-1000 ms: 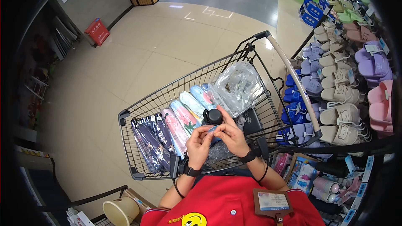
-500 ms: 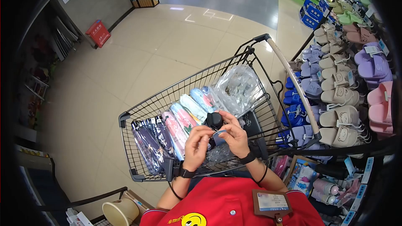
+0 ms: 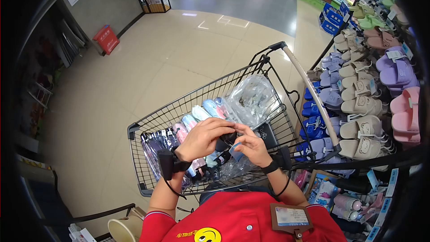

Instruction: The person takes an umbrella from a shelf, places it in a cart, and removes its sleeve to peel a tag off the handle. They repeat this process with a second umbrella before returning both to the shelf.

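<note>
Over the shopping cart (image 3: 133,130), my left hand (image 3: 204,136) is curled around the top of a black rounded object (image 3: 222,145), which looks like the end of a folded umbrella and is mostly covered by the fingers. A small blue tag (image 3: 236,153) sits between the thumb and fingers of my right hand (image 3: 253,145), close beside the black end. Beneath both hands, several folded umbrellas (image 3: 210,107) in pale floral covers lie side by side in the cart. Dark plastic-wrapped packets (image 3: 152,154) fill its left end.
A clear plastic bag (image 3: 255,94) lies at the cart's right end, near the handle (image 3: 309,87). Racks of slippers (image 3: 363,103) line the right side. A red bin (image 3: 106,40) stands by the wall, and a cream bucket (image 3: 123,229) is at lower left.
My left hand has moved up and over the black end, covering most of it. My right hand still pinches the tag, which now shows more of its blue face.
</note>
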Motion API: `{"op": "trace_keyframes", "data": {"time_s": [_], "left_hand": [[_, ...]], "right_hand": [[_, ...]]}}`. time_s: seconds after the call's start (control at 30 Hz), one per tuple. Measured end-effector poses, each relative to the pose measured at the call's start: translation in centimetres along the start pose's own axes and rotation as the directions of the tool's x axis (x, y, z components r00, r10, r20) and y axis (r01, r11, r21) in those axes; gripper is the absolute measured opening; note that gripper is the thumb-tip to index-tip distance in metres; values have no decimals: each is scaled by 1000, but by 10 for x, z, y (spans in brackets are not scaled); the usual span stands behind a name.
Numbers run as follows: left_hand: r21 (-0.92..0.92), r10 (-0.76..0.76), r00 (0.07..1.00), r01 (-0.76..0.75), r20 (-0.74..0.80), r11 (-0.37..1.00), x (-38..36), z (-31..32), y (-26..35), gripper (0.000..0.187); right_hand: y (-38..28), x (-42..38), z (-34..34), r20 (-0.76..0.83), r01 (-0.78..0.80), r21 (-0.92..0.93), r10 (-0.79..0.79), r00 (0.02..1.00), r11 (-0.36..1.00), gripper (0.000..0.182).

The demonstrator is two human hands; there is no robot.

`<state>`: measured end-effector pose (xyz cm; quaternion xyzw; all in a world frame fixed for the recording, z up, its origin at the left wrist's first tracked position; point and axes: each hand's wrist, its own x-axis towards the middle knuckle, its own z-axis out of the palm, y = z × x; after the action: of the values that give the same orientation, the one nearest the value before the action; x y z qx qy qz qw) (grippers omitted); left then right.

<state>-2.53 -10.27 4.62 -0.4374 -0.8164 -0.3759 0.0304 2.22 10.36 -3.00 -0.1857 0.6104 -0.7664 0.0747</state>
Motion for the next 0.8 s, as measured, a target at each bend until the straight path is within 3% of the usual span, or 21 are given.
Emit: {"op": "trace_keyframes", "data": {"time_s": [0.2,0.3,0.53,0.6,0.73,0.8], "left_hand": [[-137,-46,986,68,163,988,5,-7,0,31],[-139,-36,991,54,126,989,6,-7,2,22],[-115,-73,985,92,158,989,3,-8,6,23],[-195,-125,991,115,-39,974,1,-1,7,20],[-253,-167,979,133,-118,958,0,-4,29,14],[-280,-246,940,177,-236,944,1,-2,42,15]], "right_hand": [[-1,-2,-3,31,15,-23,-14,999,1000,13],[-1,-2,-3,40,38,-60,-36,999,997,13],[0,-6,3,-17,17,-7,-17,1000,1000,13],[-8,-6,4,-11,30,-25,-30,999,999,13],[-48,-8,11,-64,45,-114,-53,997,992,11],[-62,-9,14,-88,18,-115,-28,996,993,11]]}}
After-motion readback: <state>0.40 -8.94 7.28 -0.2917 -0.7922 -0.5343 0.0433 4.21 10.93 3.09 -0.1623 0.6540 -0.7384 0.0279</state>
